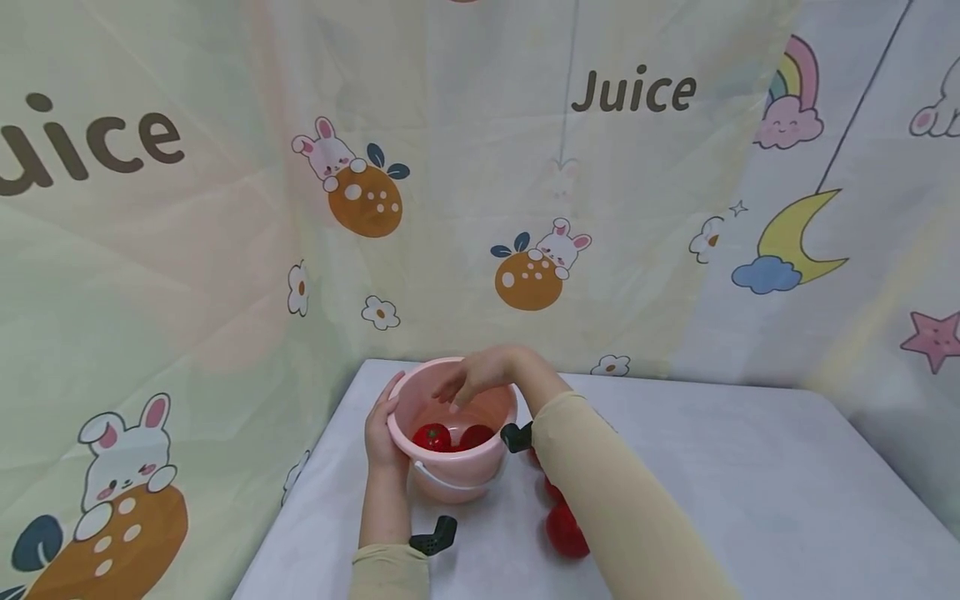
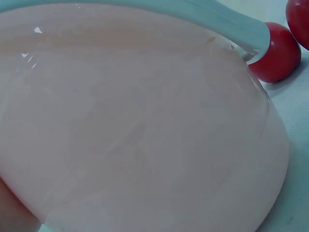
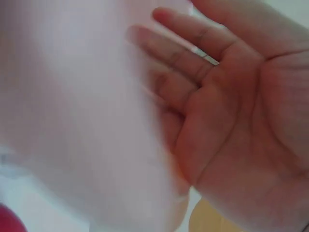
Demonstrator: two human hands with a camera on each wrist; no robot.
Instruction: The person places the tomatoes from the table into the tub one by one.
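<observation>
A pink bucket (image 1: 457, 479) with a pale handle (image 1: 457, 486) stands tilted toward me on the white table. My left hand (image 1: 385, 429) holds it by its left side and rim. Inside lie two red tomatoes, one tomato (image 1: 432, 437) showing a green stem end and another tomato (image 1: 476, 436) beside it. Over the bucket's mouth my right hand (image 1: 480, 373) reaches in from the right, fingers loosely bent and holding nothing. In the right wrist view the palm (image 3: 231, 111) is bare beside the blurred bucket wall (image 3: 87, 96). The left wrist view is mostly bucket wall (image 2: 145, 121).
Several red tomatoes lie right of the bucket, partly hidden by my right forearm; the nearest tomato (image 1: 566, 532) shows most. Printed curtains (image 1: 465, 167) hang behind and at the sides of the table (image 1: 712, 467). A dark wrist camera piece (image 1: 517, 437) sits near the bucket's right rim.
</observation>
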